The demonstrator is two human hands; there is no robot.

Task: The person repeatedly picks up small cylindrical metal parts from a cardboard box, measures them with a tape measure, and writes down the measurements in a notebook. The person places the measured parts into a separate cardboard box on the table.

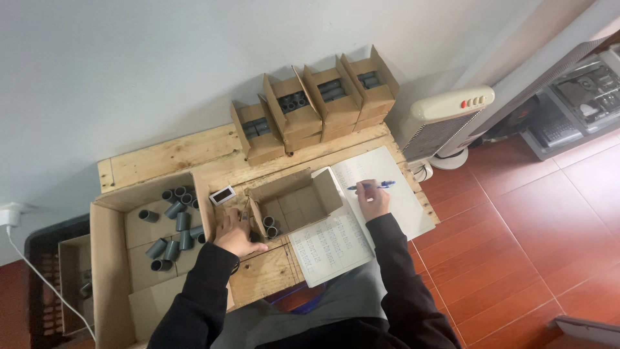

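My right hand (373, 199) holds a blue pen (371, 186) with its tip over the open notebook (394, 213) lying on the wooden table (161, 158). My left hand (237, 235) rests against the left flap of a small open cardboard box (294, 203), which has two grey pipe pieces (270, 226) in its near corner. Left of that hand stands a big open carton (110, 258) with several loose grey pipe pieces (173, 226) inside.
Several small open boxes (316, 103) filled with grey pipe pieces line the wall at the table's back. A small white device (223, 194) lies between the carton and the small box. A white fan heater (445, 123) stands on the red tiled floor to the right.
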